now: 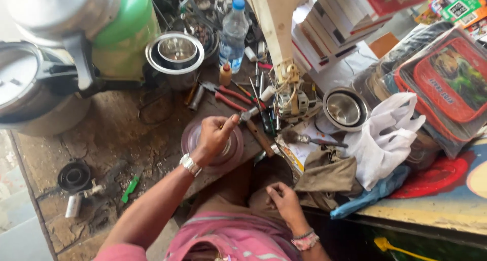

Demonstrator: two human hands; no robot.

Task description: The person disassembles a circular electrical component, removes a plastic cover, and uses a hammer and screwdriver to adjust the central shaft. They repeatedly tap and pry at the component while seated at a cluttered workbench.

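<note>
My left hand (215, 134), a metal watch on its wrist, lies curled on a round clear plastic lid (195, 152) on the worn wooden bench, thumb pointing up. Just right of the thumb lies a hammer with a wooden handle (261, 137). My right hand (284, 200), with a bead bracelet at the wrist, rests low over my lap below the bench edge, its fingers curled in; nothing shows in it. Red-handled pliers (228, 96) lie just beyond the lid.
At the back stand a steel jar (175, 56) and a water bottle (233, 33). An open motor unit with wires (291, 101), a steel bowl (345, 109), a white plastic bag (385, 134) and stacked books (345, 17) crowd the right. Big metal vessels (25, 83) fill the left. A black round part (73, 177) lies front left.
</note>
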